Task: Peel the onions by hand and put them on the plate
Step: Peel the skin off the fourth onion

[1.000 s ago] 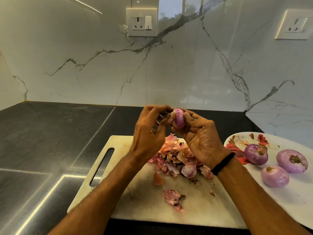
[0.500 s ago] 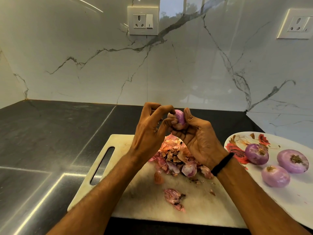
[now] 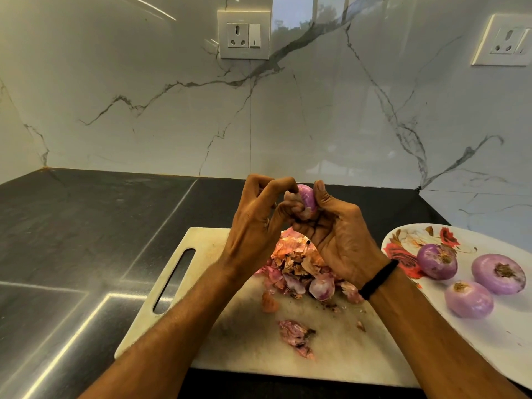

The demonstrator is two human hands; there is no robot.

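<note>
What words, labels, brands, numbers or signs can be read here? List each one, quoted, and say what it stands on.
No readable text anywhere in this view.
On the wall socket: no brand or rating legible; its switch shows only a short vertical stroke, a mark rather than a letter.
On the second socket: nothing legible.
On the plate: a flower print, no words.
On the wristband and the onion: no text or sticker visible.

Held onion: glossy purple, paler pink low down, perhaps leftover skin.
Peeled onions: three, lilac-purple, brown root ends.
Plate: white, red-and-orange flowers at its 10 o'clock rim.
Peels: pink, orange, tan.
Board: cream, grey-smudged.
Counter: dark grey.
Wall: white, grey veins.
Band: black.
</note>
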